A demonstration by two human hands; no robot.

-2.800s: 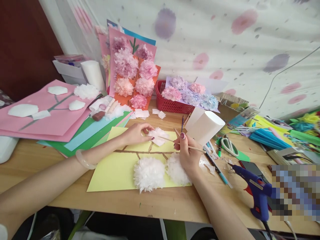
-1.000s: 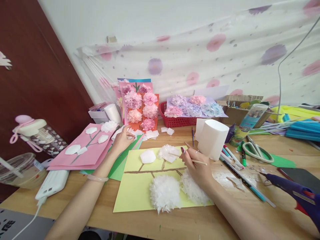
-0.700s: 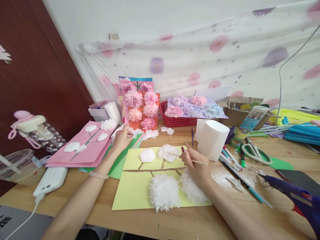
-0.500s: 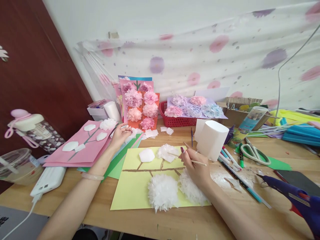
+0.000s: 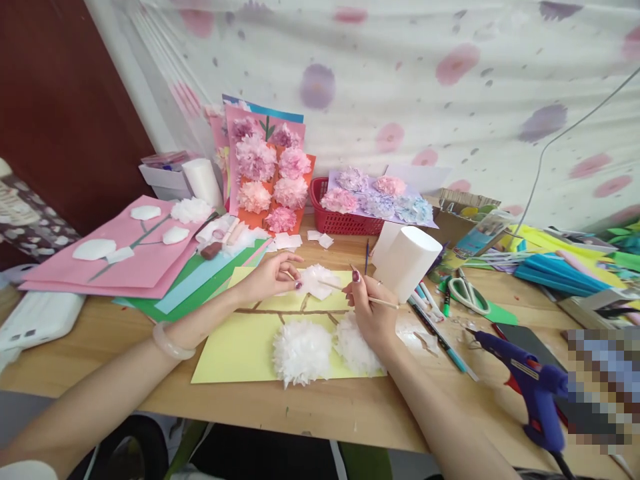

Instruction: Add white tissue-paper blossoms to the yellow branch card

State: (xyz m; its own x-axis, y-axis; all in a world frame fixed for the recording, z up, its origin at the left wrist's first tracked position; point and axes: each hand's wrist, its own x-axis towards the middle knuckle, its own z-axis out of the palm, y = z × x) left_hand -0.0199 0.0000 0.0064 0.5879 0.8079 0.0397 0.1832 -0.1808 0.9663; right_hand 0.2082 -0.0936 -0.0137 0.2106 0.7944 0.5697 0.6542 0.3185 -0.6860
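A yellow card (image 5: 235,347) lies on the wooden table (image 5: 325,407) with a brown drawn branch and white tissue flowers. My left hand (image 5: 270,275) rests on the card's upper edge, fingers curled against the left side of a half-fluffed tissue flower (image 5: 319,280). My right hand (image 5: 370,307) pinches a thin wooden stick (image 5: 387,303) whose tip pokes into that same flower. Two full white tissue flowers (image 5: 301,351) sit at the card's lower edge, one partly under my right wrist.
Pink card with white tissue pieces (image 5: 115,250) lies at left over green and blue sheets. A red basket (image 5: 340,220) and finished flower cards stand behind. A white paper roll (image 5: 407,262), scissors (image 5: 467,293), markers and a blue glue gun (image 5: 525,387) sit at right.
My left hand came back from the pile at the left rear to the tissue flower on the yellow card. The right hand kept the stick in place. The view dipped lower.
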